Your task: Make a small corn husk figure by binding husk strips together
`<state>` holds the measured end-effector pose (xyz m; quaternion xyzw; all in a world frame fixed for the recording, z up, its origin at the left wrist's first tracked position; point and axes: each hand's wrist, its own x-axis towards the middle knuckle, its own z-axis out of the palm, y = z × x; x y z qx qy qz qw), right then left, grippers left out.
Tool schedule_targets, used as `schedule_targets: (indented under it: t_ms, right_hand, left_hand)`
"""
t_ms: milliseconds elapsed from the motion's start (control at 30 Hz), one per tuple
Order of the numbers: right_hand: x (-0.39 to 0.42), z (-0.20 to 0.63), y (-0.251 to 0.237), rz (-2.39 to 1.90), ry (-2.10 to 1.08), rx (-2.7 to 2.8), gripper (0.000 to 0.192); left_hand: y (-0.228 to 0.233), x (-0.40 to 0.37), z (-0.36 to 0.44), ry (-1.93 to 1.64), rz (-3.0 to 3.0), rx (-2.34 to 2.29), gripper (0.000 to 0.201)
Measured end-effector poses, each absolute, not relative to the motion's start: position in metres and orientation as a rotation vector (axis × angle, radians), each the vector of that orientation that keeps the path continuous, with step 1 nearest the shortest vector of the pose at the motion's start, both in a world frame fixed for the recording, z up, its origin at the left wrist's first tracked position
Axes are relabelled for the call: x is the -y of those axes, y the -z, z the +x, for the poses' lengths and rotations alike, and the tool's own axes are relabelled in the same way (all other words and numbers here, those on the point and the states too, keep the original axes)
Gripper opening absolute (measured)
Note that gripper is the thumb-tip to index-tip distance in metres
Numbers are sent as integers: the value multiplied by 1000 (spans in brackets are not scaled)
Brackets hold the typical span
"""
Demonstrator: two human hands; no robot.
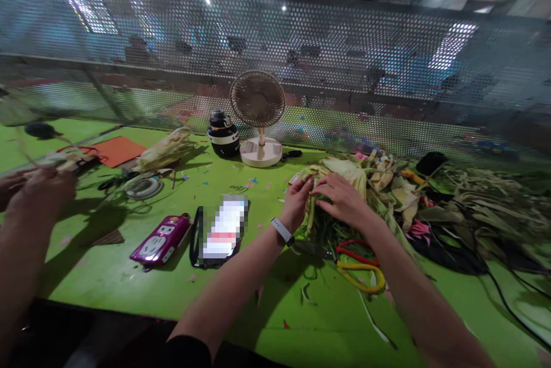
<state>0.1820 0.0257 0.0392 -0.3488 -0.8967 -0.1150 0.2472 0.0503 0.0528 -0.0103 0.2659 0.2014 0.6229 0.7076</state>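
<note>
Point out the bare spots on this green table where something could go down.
Bare green table lies along the near edge, below the power strip and phone. Another patch sits between fan and phone. Crowded: the husk pile under both hands, and cables at right.

Nothing there could be read. A small dark scrawl sat on the green worktop [107,276] near the middle of the frame, too blurred to make out; the phone's [221,230] screen was pixelated.
</note>
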Motion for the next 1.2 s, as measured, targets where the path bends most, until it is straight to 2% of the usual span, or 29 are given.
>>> schedule_targets:
  t_ms: [400, 733, 900, 1200]
  right_hand:
    - [-30, 181, -37, -910, 409, 2402, 18]
    - [-26, 180, -36, -920, 616, 2327, 14]
    - [-27, 179, -34, -966, 467, 2315, 15]
    - [-29, 166, -24, -1209, 140, 1777, 17]
  left_hand:
    - [6, -51, 48, -1368, 611, -486, 29]
    - [7, -50, 49, -1349, 653, -481, 31]
    - [8, -51, 50, -1355, 618, -482, 32]
    - [5, -38, 58, -1337, 652, -394, 34]
